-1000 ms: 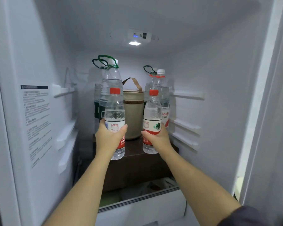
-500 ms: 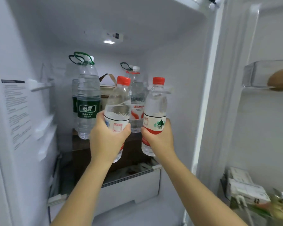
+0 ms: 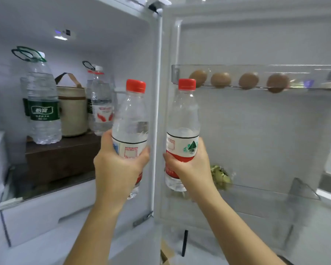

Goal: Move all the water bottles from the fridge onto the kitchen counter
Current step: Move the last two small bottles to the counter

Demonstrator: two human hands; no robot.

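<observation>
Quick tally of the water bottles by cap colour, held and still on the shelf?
Red caps, small, held: 2, one in the left hand, one in the right hand.
White caps, large, on the shelf: 2 clearly visible, with more partly hidden behind.
Total seen clearly: 4.

- My one head-worn view faces forward, close to the open white fridge interior [image 3: 103, 25] and its white inner door [image 3: 256, 131].
</observation>
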